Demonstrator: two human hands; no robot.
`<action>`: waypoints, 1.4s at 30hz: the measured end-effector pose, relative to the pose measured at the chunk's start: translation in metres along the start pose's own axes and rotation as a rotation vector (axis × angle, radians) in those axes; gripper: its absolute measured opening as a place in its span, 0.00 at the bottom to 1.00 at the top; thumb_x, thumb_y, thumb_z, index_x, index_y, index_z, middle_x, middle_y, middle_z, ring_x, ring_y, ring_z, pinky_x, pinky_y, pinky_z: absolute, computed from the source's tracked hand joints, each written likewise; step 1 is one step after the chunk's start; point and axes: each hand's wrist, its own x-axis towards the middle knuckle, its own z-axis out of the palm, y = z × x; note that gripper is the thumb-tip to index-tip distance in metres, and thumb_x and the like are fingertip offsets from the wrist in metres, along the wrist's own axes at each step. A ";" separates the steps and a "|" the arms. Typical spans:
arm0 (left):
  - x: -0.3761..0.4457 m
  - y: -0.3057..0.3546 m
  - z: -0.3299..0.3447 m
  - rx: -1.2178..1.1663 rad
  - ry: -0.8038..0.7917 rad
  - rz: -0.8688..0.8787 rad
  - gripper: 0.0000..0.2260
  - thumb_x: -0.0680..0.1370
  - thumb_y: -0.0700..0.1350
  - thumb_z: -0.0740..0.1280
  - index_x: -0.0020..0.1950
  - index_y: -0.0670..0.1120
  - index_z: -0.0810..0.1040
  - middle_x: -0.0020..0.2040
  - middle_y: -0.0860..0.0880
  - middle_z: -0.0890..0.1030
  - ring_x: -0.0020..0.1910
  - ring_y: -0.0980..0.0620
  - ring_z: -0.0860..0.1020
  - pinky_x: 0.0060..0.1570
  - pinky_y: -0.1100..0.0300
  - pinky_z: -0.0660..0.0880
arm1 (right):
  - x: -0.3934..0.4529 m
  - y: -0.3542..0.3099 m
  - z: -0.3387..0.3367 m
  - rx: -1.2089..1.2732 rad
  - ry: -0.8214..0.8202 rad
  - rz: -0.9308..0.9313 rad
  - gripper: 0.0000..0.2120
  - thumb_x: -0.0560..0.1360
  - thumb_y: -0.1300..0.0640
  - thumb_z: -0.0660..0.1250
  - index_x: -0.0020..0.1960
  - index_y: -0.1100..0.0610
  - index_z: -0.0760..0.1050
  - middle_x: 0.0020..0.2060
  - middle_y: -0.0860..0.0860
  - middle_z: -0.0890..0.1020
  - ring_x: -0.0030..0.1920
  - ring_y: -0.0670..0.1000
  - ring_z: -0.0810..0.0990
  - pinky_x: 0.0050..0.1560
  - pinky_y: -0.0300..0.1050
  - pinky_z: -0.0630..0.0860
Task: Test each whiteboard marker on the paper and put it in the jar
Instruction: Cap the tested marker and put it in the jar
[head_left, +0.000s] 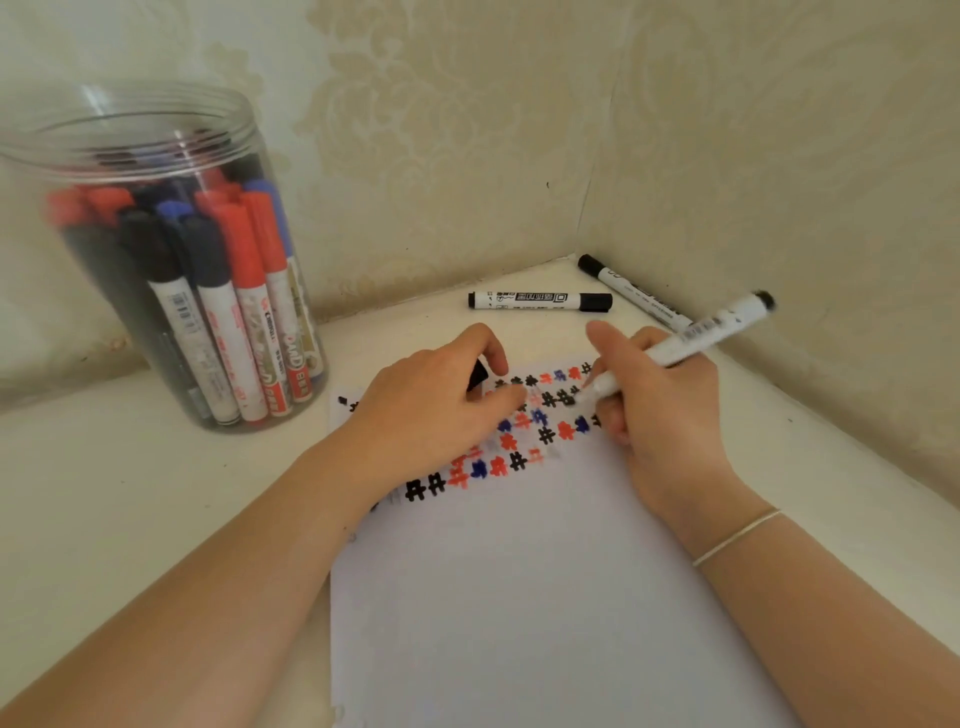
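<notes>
Three loose markers (540, 302), one jar (156, 249), one paper (519, 597), two hands (431, 410).

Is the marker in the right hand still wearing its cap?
No, the marker in the right hand has its bare tip down on the paper, and the left hand holds a black cap.

Brightness: soft, even daylight-like light, fairly bright, with a warm cast on the wallpaper (467, 130).
Shadows: faint and diffuse; a weak one under the left hand (436, 405) on the paper (519, 597).
Glare: pale highlights on the rim of the jar (130, 140).
Blur: the marker (691, 338) in the right hand (660, 410) is smeared, most at its far end; its tip is hard to make out, perhaps from motion.
Distortion: wide-angle bending stretches the forearms and tilts the jar at the edges.
Focus: the jar's rim looks soft.
</notes>
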 end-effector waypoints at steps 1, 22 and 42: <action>-0.001 -0.001 -0.001 -0.120 0.005 -0.022 0.06 0.80 0.53 0.57 0.52 0.53 0.71 0.30 0.55 0.71 0.28 0.56 0.68 0.32 0.58 0.66 | 0.001 -0.002 -0.002 0.077 0.002 0.015 0.15 0.74 0.58 0.70 0.32 0.58 0.69 0.24 0.54 0.75 0.19 0.47 0.64 0.20 0.35 0.61; -0.005 0.008 -0.005 -0.388 -0.002 -0.011 0.09 0.73 0.51 0.72 0.46 0.55 0.73 0.46 0.60 0.84 0.30 0.68 0.76 0.34 0.74 0.67 | 0.005 -0.002 -0.007 0.293 -0.087 0.089 0.14 0.76 0.66 0.61 0.33 0.60 0.67 0.25 0.54 0.74 0.20 0.48 0.68 0.21 0.38 0.65; -0.005 0.011 -0.004 -0.587 -0.011 0.005 0.08 0.79 0.47 0.63 0.53 0.51 0.81 0.28 0.64 0.76 0.27 0.67 0.72 0.32 0.73 0.66 | 0.004 0.002 -0.004 0.020 0.068 -0.055 0.11 0.75 0.60 0.69 0.38 0.58 0.68 0.28 0.47 0.76 0.20 0.51 0.73 0.23 0.40 0.69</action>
